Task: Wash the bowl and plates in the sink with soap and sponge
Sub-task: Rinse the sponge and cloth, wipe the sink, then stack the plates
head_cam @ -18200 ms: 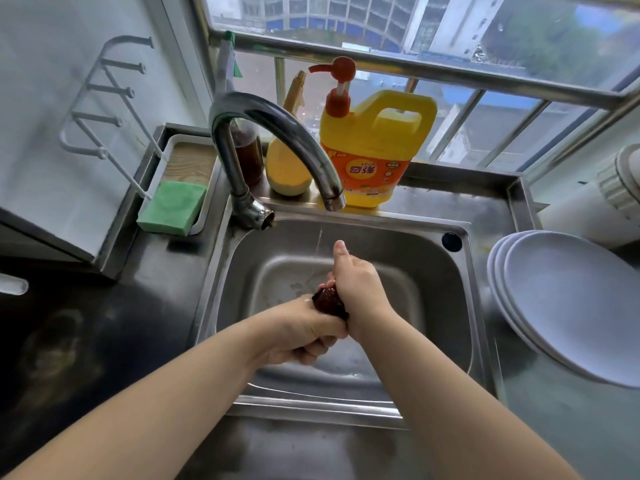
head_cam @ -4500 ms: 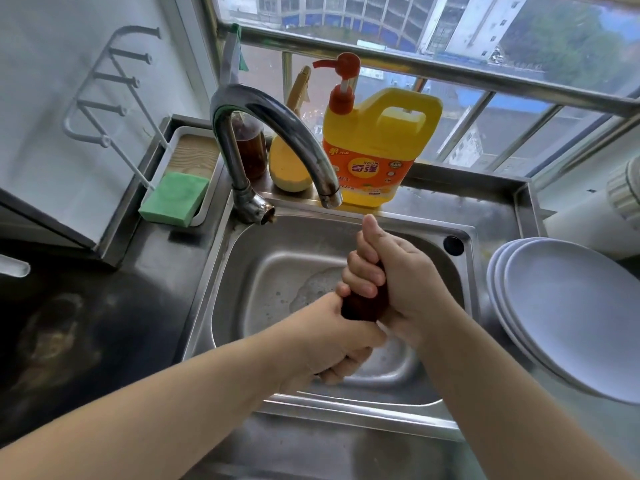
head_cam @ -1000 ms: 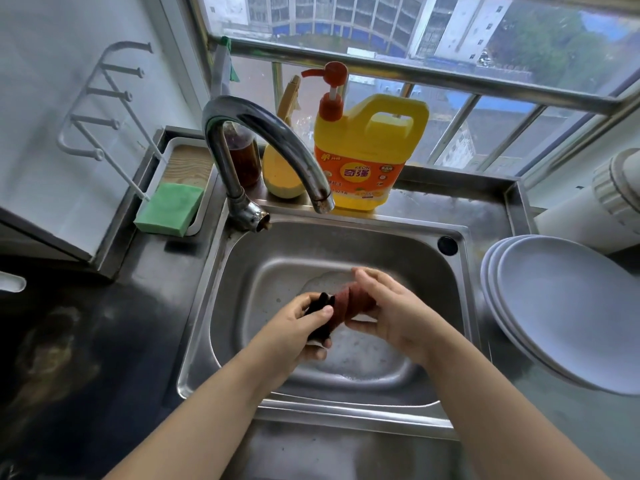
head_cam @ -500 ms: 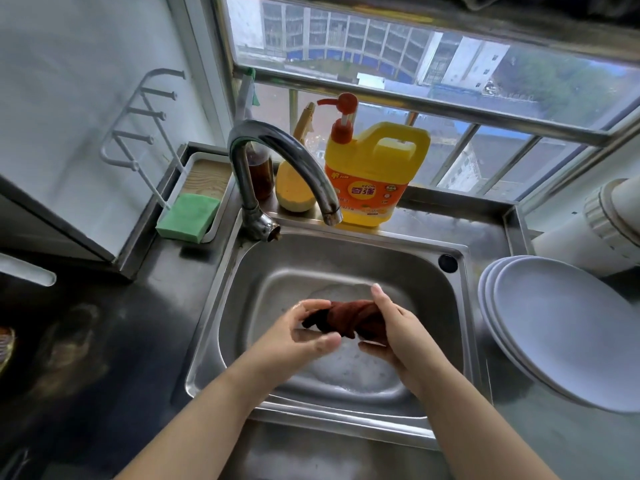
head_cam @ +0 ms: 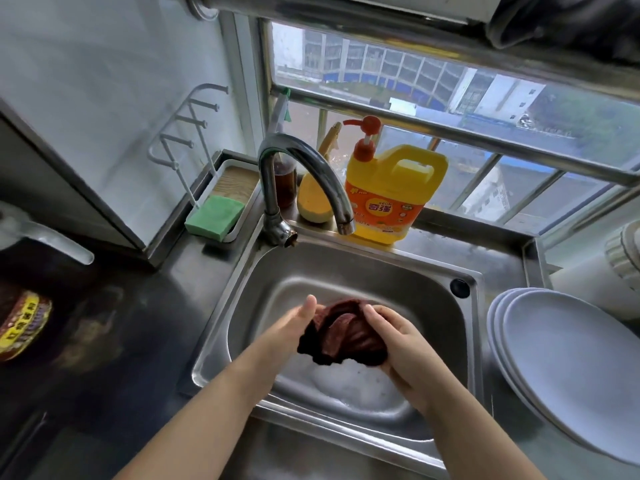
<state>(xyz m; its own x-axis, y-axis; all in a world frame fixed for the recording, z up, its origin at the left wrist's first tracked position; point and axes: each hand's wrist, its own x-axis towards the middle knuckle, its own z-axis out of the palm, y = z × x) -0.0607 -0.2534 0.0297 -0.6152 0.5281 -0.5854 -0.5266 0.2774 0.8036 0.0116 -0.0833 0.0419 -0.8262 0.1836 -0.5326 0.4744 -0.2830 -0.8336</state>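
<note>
Over the steel sink [head_cam: 249, 299] both hands hold a dark red cloth [head_cam: 343, 336], partly spread out. My left hand [head_cam: 292, 322] holds its left edge, with the thumb up. My right hand [head_cam: 398, 336] grips its right side with curled fingers. Foam lies on the sink floor under the cloth. White plates [head_cam: 568, 368] are stacked on the counter to the right. A green sponge [head_cam: 215, 215] lies in a tray at the back left. A yellow soap jug [head_cam: 391, 195] with a red pump stands behind the sink. No bowl is in view.
The curved faucet [head_cam: 304, 174] arches over the sink's back, with no water running. A brown bottle [head_cam: 284, 183] and a yellow gourd-like scrubber [head_cam: 313, 202] stand behind it. A white wall rack [head_cam: 183, 140] hangs at left. A labelled lid [head_cam: 22, 323] sits at far left.
The cloth, twisted tight between both hands a second ago, is now loosened and spread wider. The camera has tilted up, showing more of the window.
</note>
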